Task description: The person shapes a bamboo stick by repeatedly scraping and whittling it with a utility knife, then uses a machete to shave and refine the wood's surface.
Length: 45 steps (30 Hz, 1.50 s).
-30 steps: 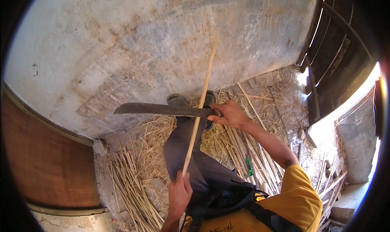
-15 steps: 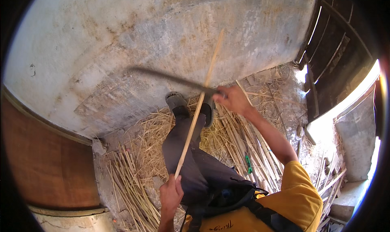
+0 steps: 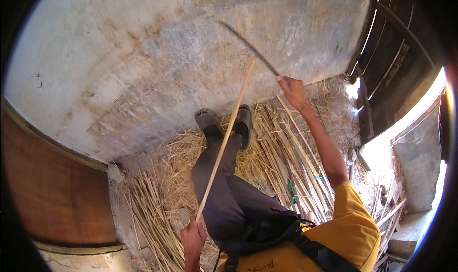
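My left hand grips the near end of a long pale stick that slants up and away over my grey-trousered legs toward the wall. My right hand is raised and shut on the handle of a long dark blade, which points up and to the left against the wall and looks blurred. The blade is above the stick's far end and apart from it. My feet in grey shoes rest on straw at the foot of the wall.
A stained grey concrete wall fills the top. Straw and cut sticks cover the ground. A brown drum stands at the left. Dark wooden slats and a bright opening are at the right.
My right hand has swung the blade from level across the stick up and to the right, well above it. My left hand has slid lower on the stick.
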{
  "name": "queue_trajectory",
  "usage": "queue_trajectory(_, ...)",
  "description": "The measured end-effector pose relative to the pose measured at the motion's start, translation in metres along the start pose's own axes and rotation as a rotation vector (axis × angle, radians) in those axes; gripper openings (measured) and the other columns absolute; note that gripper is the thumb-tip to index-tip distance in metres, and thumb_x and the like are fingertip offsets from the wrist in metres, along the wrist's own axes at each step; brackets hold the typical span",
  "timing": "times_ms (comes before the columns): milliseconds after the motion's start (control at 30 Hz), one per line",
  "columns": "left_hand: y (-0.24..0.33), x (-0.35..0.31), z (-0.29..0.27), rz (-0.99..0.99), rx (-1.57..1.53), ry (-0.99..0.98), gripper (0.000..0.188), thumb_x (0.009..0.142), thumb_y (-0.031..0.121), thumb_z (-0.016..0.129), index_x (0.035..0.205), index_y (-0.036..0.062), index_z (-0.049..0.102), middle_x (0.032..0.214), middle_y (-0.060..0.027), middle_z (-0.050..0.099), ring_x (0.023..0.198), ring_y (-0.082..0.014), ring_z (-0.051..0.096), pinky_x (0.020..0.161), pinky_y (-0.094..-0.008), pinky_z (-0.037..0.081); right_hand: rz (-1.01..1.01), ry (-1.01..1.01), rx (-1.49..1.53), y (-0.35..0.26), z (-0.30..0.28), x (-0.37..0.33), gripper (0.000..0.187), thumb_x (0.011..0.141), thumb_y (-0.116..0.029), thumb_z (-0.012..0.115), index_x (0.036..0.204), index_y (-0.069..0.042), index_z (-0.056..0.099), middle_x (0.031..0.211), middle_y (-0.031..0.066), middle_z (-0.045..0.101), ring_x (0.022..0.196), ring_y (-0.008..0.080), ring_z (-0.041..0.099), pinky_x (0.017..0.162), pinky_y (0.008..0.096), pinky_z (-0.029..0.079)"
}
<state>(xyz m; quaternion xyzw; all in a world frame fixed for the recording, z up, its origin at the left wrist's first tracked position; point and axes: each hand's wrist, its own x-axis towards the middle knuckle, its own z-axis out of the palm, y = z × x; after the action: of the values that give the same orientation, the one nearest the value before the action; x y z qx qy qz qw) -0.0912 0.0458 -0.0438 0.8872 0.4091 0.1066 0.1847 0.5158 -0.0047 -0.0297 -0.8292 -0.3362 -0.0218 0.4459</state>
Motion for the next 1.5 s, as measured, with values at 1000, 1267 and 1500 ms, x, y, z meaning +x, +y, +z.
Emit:
queue_trajectory(1000,0.112,0.071,0.005,-0.12,-1.277,-0.373,0.027,0.121,0.029,0.048,0.123,0.0026,0.054,0.081,-0.001,0.053,0.06,-0.0076,0.051,0.051,-0.0257,0.046,0.131,-0.289,0.877,-0.168,0.064,-0.105,0.026,0.101,-0.027,0.086,0.101,-0.002,0.079,0.064,-0.0071,0.058,0.055,0.0011,0.048,0.049,0.0256,0.033)
queue_trajectory(1267,0.101,0.06,0.018,-0.17,-1.045,-0.154,0.017,0.117,0.02,0.059,0.11,0.0051,0.058,0.073,0.0057,0.049,0.058,-0.0035,0.044,0.053,-0.0244,0.039,-0.124,-0.147,0.847,-0.17,0.097,-0.061,0.034,0.101,-0.033,0.085,0.097,-0.001,0.078,0.064,-0.0067,0.058,0.059,0.0029,0.047,0.053,0.0288,0.035)
queue_trajectory(1500,0.112,0.063,0.016,-0.171,-1.212,-0.118,0.033,0.104,0.004,0.078,0.093,0.0131,0.048,0.072,0.0098,0.044,0.059,-0.0004,0.04,0.052,-0.0218,0.033,-0.267,-0.158,0.447,-0.146,0.074,-0.118,0.027,0.097,-0.025,0.084,0.093,0.0,0.074,0.059,0.0049,0.054,0.055,0.0123,0.048,0.053,0.0347,0.039)
